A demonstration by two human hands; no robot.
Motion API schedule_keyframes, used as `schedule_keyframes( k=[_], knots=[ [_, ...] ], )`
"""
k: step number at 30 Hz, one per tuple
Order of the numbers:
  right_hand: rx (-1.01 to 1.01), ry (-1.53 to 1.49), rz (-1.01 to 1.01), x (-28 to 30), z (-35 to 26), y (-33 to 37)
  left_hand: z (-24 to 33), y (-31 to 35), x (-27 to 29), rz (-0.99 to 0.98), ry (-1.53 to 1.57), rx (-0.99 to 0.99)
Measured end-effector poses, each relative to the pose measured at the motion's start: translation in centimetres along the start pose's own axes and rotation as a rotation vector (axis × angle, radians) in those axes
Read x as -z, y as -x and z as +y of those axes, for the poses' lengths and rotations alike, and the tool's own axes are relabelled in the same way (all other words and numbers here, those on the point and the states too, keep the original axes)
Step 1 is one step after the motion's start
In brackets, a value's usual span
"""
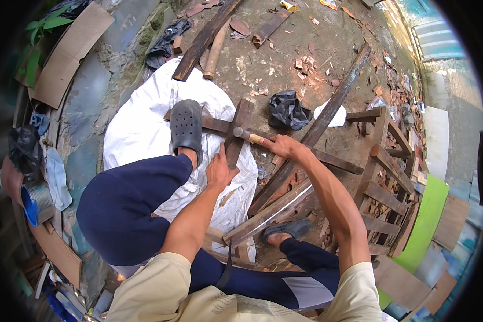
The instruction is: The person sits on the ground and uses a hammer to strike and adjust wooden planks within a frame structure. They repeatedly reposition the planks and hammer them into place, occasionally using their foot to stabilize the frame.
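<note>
My right hand point(285, 146) is closed round the wooden handle of a hammer point(256, 139). The hammer's metal head rests on or just over a short dark wooden block point(242, 114). The block lies crosswise over a long narrow wooden strip point(216, 124). My left hand point(220, 170) grips the block's near end, the index finger stretched along its side. A foot in a grey clog point(187, 127) presses on the strip's left part. Whether a nail sits under the hammer head is hidden.
A white sack point(139, 129) spreads under the work. A long dark beam point(335, 102) slants past on the right, near a slatted wooden frame point(383, 166). A black plastic bag point(288, 110) lies beyond. Brick bits point(306, 65) litter the ground. A blue-lined can point(36, 205) stands left.
</note>
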State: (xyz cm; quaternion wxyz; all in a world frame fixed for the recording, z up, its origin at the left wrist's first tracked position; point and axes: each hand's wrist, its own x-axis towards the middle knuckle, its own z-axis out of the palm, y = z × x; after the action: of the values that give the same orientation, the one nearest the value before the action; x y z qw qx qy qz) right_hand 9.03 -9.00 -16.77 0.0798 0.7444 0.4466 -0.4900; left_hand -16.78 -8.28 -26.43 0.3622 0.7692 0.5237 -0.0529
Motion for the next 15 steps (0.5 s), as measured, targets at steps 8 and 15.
schedule_keyframes(
  k=[8,15],
  knots=[
    [-0.223,-0.061,-0.217,1.8,-1.8,0.3,-0.4,-0.4,1.1,-0.102,-0.003,-0.019],
    [-0.335,0.154,-0.151,1.9,-7.2,1.2,-1.8,0.0,2.1,-0.059,0.036,-0.066]
  ],
)
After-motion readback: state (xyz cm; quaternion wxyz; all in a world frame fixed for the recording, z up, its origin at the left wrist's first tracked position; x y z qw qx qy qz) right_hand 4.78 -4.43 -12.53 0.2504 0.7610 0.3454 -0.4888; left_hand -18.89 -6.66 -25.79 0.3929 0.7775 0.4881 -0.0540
